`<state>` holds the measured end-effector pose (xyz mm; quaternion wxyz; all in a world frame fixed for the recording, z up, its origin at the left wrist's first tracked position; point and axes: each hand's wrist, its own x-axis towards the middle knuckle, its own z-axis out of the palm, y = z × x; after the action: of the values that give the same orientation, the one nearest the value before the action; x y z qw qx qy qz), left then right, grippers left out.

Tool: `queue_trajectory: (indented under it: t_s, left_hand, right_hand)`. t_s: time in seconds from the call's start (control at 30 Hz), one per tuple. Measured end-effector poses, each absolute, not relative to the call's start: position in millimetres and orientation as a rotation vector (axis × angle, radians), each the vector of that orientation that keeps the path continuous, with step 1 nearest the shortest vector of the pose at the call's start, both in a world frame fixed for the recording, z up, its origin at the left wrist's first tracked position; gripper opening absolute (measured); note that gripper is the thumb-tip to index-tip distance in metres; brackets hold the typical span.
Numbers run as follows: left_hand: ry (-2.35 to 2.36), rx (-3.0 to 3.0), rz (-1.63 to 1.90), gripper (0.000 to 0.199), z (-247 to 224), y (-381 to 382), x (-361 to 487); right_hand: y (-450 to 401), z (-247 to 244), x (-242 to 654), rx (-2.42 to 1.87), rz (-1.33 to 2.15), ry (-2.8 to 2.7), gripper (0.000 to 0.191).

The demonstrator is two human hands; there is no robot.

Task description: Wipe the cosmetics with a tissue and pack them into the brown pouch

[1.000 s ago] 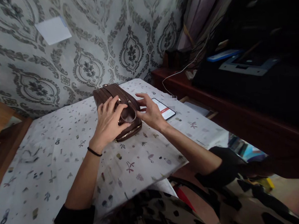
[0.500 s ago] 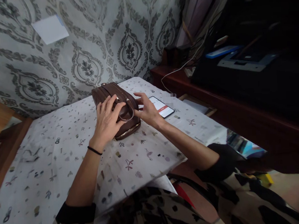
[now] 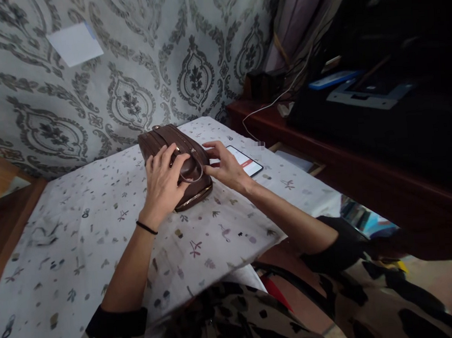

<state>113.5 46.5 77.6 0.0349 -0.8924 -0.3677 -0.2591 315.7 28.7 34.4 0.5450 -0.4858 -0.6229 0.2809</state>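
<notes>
A brown leather handbag [image 3: 193,195] with a loop handle and brass-toned zips lies on the patterned white tablecloth. My left hand [image 3: 163,180] rests over its left side and top, fingers bent across the leather, thumb close to the handle loop [image 3: 194,181]. At the right side, my right hand [image 3: 226,169] presses against the bag with curved fingers and a thumb apart from them. The fingertips are partly hidden against the bag. Just beyond the right hand lies a phone or small tablet [image 3: 250,163] with its screen lit.
On the right stands a dark reddish wooden desk [image 3: 348,166] with an opened drawer [image 3: 294,159], a white cable [image 3: 270,106] and a blue item [image 3: 331,79]. Patterned wallpaper with a sheet of paper [image 3: 76,44] rises behind the table. Wooden furniture [image 3: 18,217] borders the left side.
My hands keep nearly the same places on the bag. Both forearms have shifted slightly to the right, and the view has moved a little.
</notes>
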Motion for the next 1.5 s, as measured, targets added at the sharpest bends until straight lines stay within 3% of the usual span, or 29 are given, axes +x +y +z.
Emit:
queue_trajectory:
  t_s: [0.1, 0.27, 0.53, 0.63, 0.77, 0.87, 0.93, 1.07, 1.17, 1.3, 1.5]
  left_hand:
    - [-1.139, -2.732, -0.787, 0.044, 78, 46, 114]
    - [-1.147, -2.731, -0.816, 0.045, 78, 46, 115]
    - [-1.100, -2.794, -0.813, 0.040, 85, 46, 110]
    - [-1.136, -2.852, -1.078, 0.027, 87, 49, 110]
    - [-1.303, -2.834, -1.644, 0.024, 88, 53, 113]
    - [-1.384, -2.759, -1.817, 0.018, 92, 53, 116]
    - [-1.326, -2.782, -1.741, 0.016, 98, 53, 121]
    - [-1.234, -2.811, -1.154, 0.034, 109, 53, 136]
    - [-1.257, -2.650, -0.891, 0.031, 111, 55, 150]
    - [-1.265, -2.553, -0.926, 0.008, 105, 60, 161]
    - [-1.427, -2.530, -1.252, 0.010, 98, 65, 159]
  right_hand:
    - [21, 20, 311, -1.107, 0.679, -1.428, 0.063]
    - [19, 0, 300, -1.091, 0.677, -1.398, 0.092]
    - [32, -11, 300, -1.071, 0.646, -1.421, 0.085]
    - [32, -20, 297, -1.053, 0.628, -1.392, 0.083]
    - [34, -28, 294, -1.078, 0.605, -1.379, 0.081]
    - [35, -29, 294, -1.084, 0.569, -1.392, 0.080]
    - [35, -29, 294, -1.079, 0.552, -1.405, 0.078]
    - [36, -30, 295, -1.078, 0.536, -1.413, 0.078]
    - [37, -31, 296, -1.078, 0.509, -1.427, 0.079]
    - [38, -32, 296, -1.073, 0.482, -1.438, 0.082]
    - [39, -32, 294, -1.080, 0.512, -1.411, 0.084]
